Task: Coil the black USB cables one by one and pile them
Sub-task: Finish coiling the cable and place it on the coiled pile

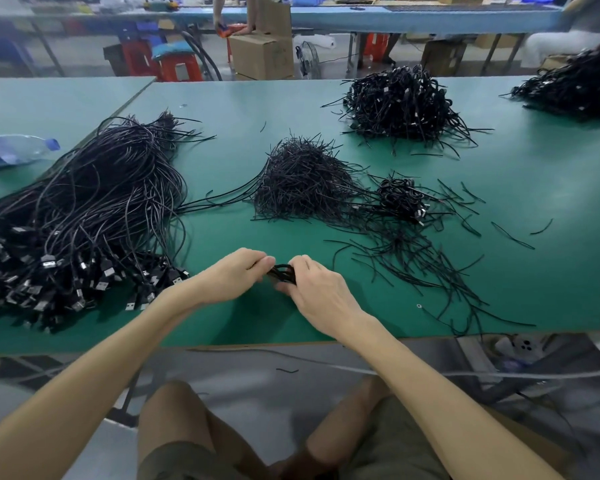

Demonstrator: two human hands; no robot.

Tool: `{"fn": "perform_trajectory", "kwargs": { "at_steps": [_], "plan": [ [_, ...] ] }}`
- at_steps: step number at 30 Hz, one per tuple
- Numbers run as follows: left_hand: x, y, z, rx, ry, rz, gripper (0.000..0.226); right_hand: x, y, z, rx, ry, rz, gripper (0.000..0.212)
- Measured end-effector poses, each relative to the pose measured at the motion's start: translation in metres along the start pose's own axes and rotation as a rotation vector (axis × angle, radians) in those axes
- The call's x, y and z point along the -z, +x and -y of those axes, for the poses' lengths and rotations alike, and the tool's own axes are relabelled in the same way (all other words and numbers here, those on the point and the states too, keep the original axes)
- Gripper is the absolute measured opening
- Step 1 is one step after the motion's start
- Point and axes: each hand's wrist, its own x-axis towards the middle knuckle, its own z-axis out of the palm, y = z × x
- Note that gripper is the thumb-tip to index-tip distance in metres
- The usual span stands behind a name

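Table (222, 109): green; loose cables (94, 202) at 9 o'clock, coiled pile (400, 98) at 1.
Hands: left hand (231, 275), right hand (317, 289) pinch one coil (284, 273).
Room: cardboard box (262, 57) at 12.

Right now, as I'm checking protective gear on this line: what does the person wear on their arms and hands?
Nothing shows on either. The left hand and right hand are bare, without gloves. The left arm and right arm are uncovered to the picture's edge: no sleeves, watch or wristband in view. The only clothing seen is olive-brown shorts.
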Motion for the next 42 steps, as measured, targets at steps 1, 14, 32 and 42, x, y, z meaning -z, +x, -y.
{"fn": "perform_trajectory", "kwargs": {
  "at_steps": [1,14,32,42],
  "plan": [
    [0.002,-0.001,-0.001,0.043,-0.057,0.051,0.041,0.000,0.000,0.000,0.006,-0.002,-0.012,0.038],
    [0.001,-0.020,-0.015,0.113,-0.482,0.483,0.040,0.006,-0.005,0.004,0.058,0.038,-0.102,0.017],
    [-0.048,0.010,-0.001,0.058,-0.873,-0.479,0.033,0.007,0.000,-0.014,-0.661,0.001,-0.199,0.030],
    [-0.054,0.016,-0.010,0.154,-0.353,-0.369,0.039,0.019,-0.001,-0.019,-0.547,0.861,-0.381,0.015]
  ]
}}
